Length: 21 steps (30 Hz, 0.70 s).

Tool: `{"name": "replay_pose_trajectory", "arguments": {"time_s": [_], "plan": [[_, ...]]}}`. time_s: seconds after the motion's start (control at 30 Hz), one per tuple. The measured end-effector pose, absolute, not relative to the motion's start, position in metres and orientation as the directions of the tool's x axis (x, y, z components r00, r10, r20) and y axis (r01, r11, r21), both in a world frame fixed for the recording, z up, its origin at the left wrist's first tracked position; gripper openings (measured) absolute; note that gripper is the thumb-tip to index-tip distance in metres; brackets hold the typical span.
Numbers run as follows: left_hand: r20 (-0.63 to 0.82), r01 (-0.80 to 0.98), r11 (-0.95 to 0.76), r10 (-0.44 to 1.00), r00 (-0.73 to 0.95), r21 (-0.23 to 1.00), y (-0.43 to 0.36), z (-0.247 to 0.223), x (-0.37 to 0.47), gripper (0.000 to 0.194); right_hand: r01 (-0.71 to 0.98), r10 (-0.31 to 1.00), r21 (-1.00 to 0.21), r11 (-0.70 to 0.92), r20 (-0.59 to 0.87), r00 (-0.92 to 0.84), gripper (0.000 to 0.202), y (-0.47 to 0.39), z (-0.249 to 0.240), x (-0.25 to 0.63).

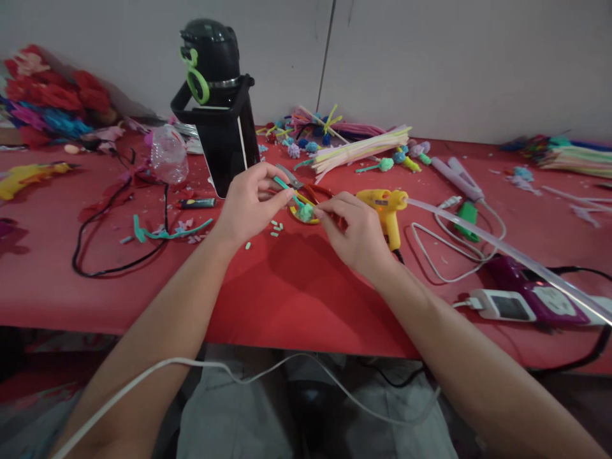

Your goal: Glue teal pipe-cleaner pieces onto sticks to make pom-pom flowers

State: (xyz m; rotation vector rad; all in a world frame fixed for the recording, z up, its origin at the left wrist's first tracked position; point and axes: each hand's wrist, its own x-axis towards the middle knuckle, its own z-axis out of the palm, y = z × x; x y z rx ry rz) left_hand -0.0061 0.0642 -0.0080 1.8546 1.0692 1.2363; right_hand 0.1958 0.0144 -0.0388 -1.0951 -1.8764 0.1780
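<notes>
My left hand (251,201) pinches the teal stem of a pipe-cleaner piece with a fuzzy green ball (305,211) at its end. At the ball's right side, the fingertips of my right hand (354,229) are closed; whether they grip the ball or a tiny bit on it I cannot make out. Beneath and behind the ball lies a cutting tool with red-orange handles (318,192), partly hidden. Several short pale-green snippets (275,234) lie near my left hand. Just beyond my right hand rests a yellow glue gun (389,207) with a long clear glue stick in its back.
A tall black flask (215,95) stands behind my left hand. Bundled pipe cleaners (361,152) lie at the back, a bent teal pipe cleaner (174,234) at left. At right are a lilac hair-iron-like tool (456,178), a purple power strip (530,290) and cables. A white cable (248,379) crosses my lap.
</notes>
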Motion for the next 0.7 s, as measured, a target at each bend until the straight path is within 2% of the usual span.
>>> {"name": "replay_pose_trajectory", "arguments": {"time_s": [0.2, 0.33, 0.4, 0.57, 0.7], "plan": [[0.429, 0.291, -0.472, 0.88, 0.202, 0.832, 0.0655, -0.0056, -0.0097, 0.017, 0.589, 0.764, -0.589, 0.553, 0.641, -0.077, 0.008, 0.0105, -0.0339, 0.1979], [0.441, 0.293, -0.488, 0.872, 0.214, 0.822, 0.0661, -0.0055, -0.0104, 0.016, 0.565, 0.793, -0.64, 0.52, 0.607, -0.042, 0.013, 0.0101, -0.035, 0.1966], [0.463, 0.302, -0.51, 0.859, 0.218, 0.805, 0.0667, -0.0061, -0.0115, 0.015, 0.543, 0.843, -0.703, 0.46, 0.537, -0.019, 0.016, 0.0115, -0.0367, 0.198], [0.514, 0.269, -0.571, 0.819, 0.254, 0.776, 0.0673, -0.0059, -0.0137, 0.016, 0.425, 0.971, -0.877, 0.225, 0.236, -0.026, 0.048, 0.0155, -0.0405, 0.2009], [0.507, 0.242, -0.569, 0.817, 0.275, 0.786, 0.065, -0.0034, -0.0128, 0.018, 0.16, 0.992, -0.979, 0.123, 0.117, -0.046, 0.039, 0.0141, -0.0386, 0.1952]]}}
